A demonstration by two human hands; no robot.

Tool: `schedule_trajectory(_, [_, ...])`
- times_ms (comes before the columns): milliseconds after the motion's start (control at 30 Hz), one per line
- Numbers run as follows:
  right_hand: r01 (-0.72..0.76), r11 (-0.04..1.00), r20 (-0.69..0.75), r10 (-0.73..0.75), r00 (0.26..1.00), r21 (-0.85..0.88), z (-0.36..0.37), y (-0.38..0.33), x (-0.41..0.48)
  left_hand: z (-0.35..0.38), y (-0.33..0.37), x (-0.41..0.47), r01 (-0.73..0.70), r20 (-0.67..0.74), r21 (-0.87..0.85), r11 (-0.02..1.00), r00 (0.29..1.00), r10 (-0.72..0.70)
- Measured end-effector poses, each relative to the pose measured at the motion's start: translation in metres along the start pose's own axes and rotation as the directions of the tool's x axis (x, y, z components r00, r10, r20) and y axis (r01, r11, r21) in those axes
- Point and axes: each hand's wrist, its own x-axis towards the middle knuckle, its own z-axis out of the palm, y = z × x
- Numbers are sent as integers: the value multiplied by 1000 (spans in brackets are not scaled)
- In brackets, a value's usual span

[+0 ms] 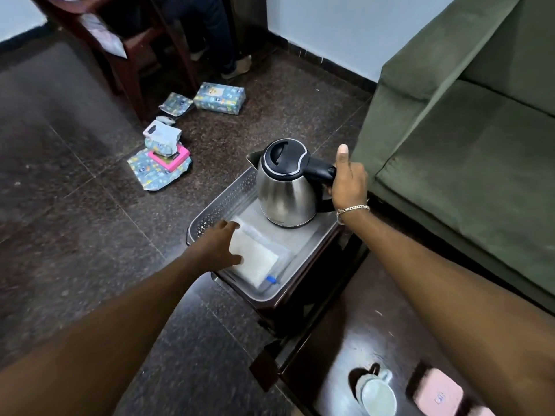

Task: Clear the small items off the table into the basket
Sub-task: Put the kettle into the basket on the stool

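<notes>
Head view looks down on a grey perforated basket (223,202) resting on a small dark stand beside a green sofa (468,151). Inside it, a steel kettle (286,190) with a black lid stands upright at the far end, and the right hand (348,183) is closed around its black handle, thumb pointing up; a chain bracelet (353,209) sits on that wrist. At the near end lies a flat clear pouch (255,255) of white material with a small blue tab at its corner. The left hand (217,246) rests spread on the pouch's left edge, fingers loosely open, thumb on top; whether it grips the pouch cannot be told. Nearer the camera, the dark glossy table (360,331) carries a white cup (378,396) and, to its right, a pink square case (437,396) with a small mark too blurred to read. On the speckled floor to the left lie several parcels (219,98) in blue patterned paper, one torn open around a pink box (169,157). Behind them stands a dark wooden chair (132,52), and a seated person's trouser leg (219,34) shows by the wall. No lettering on the kettle or parcels is legible.
</notes>
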Motion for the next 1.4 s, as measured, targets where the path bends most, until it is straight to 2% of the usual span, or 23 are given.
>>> schedule_trajectory(300, [-31,995,-8,32,999,94,-6,8,-4,4,-13,6,-91,46,168,982,995,85])
schedule_trajectory(467, [-6,998,6,6,1000,68,-14,4,-12,4,-17,8,-81,83,165,983,994,68])
schedule_trajectory(567, [34,999,18,-35,999,36,-20,2,-17,5,-16,11,-14,12,116,993,1000,12])
schedule_trajectory(667, [59,996,20,-60,998,69,-26,7,-22,4,-9,11,85,-46,-25,996,995,-86])
schedule_trajectory(767, [115,992,-97,-110,989,44,-34,15,-32,0,-3,6,115,-103,-166,979,986,-133])
schedule_trajectory(867, [128,992,-206,-126,970,-2,-48,17,-50,-10,8,-7,103,-159,-277,955,976,-151])
schedule_trajectory(967, [175,982,-185,-159,970,71,-52,20,-85,-17,27,-24,-36,-296,-293,956,954,-54])
schedule_trajectory(1000, [129,987,-131,-116,985,94,-51,23,-97,-16,34,-32,-109,-357,-271,956,934,5])
schedule_trajectory(1033, [20,993,-54,-14,998,113,-49,26,-107,-14,43,-40,-208,-432,-196,958,896,107])
schedule_trajectory(1067, [-133,982,39,129,991,133,-47,29,-116,-10,52,-48,-312,-504,-51,949,828,245])
schedule_trajectory(1100, [-310,937,146,289,946,158,-45,28,-125,-5,61,-58,-396,-543,121,910,741,394])
schedule_trajectory(1133, [-482,854,268,425,864,197,-46,26,-132,0,71,-68,-462,-532,283,840,653,539])
schedule_trajectory(1200, [-709,663,469,561,683,239,-56,19,-142,12,91,-87,-547,-419,518,658,508,753])
schedule_trajectory(1233, [-741,629,516,565,644,234,-64,18,-144,19,101,-96,-568,-360,573,591,473,804])
schedule_trajectory(1267, [-744,625,545,548,634,237,-71,19,-144,26,109,-104,-577,-324,597,558,463,825])
schedule_trajectory(1400, [-637,733,588,414,695,237,-99,31,-142,54,130,-120,-549,-191,725,415,419,888])
